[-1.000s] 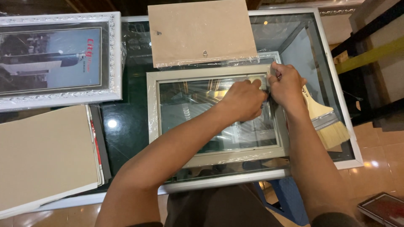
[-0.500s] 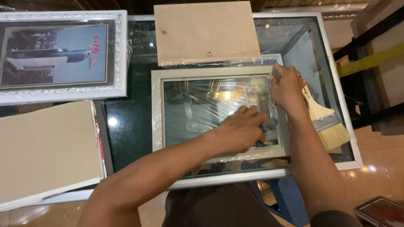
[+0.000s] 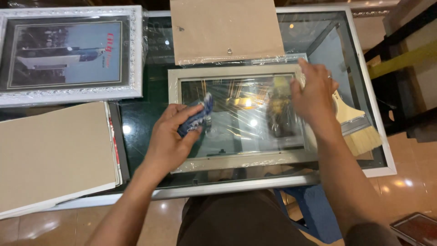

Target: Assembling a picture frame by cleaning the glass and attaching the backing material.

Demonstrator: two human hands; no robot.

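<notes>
**Inspector A:** Position of the work item?

**Inspector B:** 1 pale, silver-grey picture frame (image 3: 236, 159) lies flat on the glass tabletop (image 3: 145, 98), at the centre, directly ahead of the person. Its glass pane is under creased clear film that catches the light.

**A:** Left hand?

**B:** The left hand (image 3: 170, 136) is curled around a blue-and-white cloth (image 3: 198, 116), gripping it between thumb and fingers. The cloth rests on the pane near the frame's left side.

**A:** Right hand?

**B:** The right hand (image 3: 314, 95) is spread wide, fingers apart, holding nothing. It lies over the frame's upper right corner; whether the palm presses down or hovers, I cannot tell.

**A:** Neighbouring items?

**B:** 1 flat paintbrush (image 3: 357, 125) with pale bristles lies on the tabletop just to the right of the frame, partly hidden by the right wrist. 1 brown backing board (image 3: 225, 29), film-wrapped, lies beyond the frame and overlaps its top edge. 1 ornate white frame (image 3: 134, 54) holding a picture lies at the far left, well apart from the hands. 1 beige board (image 3: 54, 155) sits on a stack at the near left, close beside the left forearm
</notes>
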